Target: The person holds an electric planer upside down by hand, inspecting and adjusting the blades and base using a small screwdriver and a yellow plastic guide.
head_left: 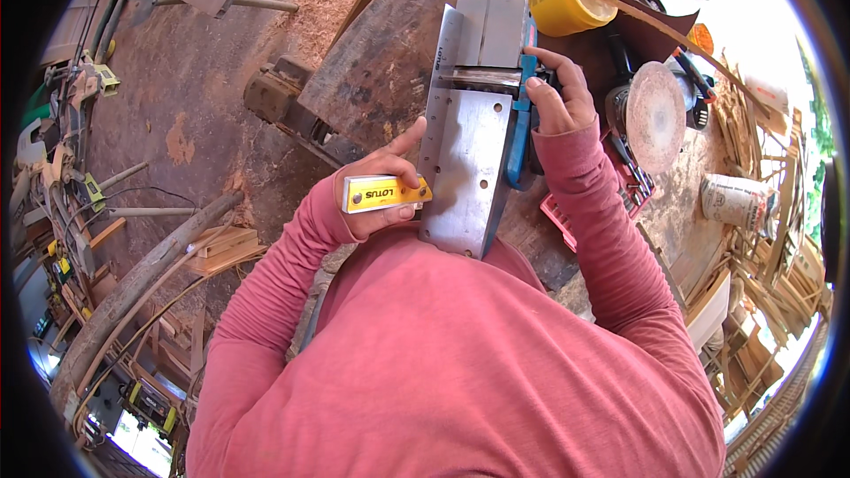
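An electric hand planer (467, 155) with a blue body lies upside down in front of me, its metal sole facing up and a dark slot crossing it near the far end. My left hand (386, 168) grips the yellow handle of a try square (387, 194), thumb below and index finger stretched toward the steel blade. That ruled blade stands along the left edge of the planer's sole. Around the planer's blue right side, near the slot, my right hand (564, 93) has its fingers bent; part of its grip is hidden.
A yellow tub (567, 4) lies beyond the planer. To the right are a round sanding disc (656, 115) on a power tool, a red case of small tools (567, 223) and a white bucket (737, 201). A metal vise (282, 97) juts from the bench at left; timber scraps (221, 248) lie lower left.
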Tool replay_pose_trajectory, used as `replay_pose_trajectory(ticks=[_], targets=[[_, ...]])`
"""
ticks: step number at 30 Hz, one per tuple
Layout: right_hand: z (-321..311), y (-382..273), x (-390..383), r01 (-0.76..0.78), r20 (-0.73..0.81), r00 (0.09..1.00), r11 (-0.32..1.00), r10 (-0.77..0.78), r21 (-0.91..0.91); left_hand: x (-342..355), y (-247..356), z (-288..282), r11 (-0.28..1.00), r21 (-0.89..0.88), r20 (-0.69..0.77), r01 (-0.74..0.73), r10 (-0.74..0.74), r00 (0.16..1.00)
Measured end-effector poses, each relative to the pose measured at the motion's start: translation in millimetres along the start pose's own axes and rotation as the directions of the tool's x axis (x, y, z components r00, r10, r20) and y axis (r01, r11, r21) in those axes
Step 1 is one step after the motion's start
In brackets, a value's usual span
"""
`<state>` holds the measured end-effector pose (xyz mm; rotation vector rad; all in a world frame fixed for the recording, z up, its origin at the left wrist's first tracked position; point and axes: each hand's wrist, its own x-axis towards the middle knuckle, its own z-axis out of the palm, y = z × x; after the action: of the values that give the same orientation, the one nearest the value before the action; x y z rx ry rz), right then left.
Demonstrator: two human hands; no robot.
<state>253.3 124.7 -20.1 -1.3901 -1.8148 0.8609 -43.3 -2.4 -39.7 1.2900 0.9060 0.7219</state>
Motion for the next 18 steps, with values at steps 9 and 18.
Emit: replay_pose_trajectory(ticks=[9,18], targets=[[0.1,-1.4,0.5,-0.036,-0.004,0.999,0.999,0.036,0.012,0.6,1.8,0.9,1.0,0.003,-0.009,0.004,-0.004,1.0],[-0.2,-3.0,0.6,-0.049,-0.004,0.999,0.999,0.05,0.014,1.7,-2.4,1.1,0.998,0.046,-0.018,-0.045,0.046,0.999]])
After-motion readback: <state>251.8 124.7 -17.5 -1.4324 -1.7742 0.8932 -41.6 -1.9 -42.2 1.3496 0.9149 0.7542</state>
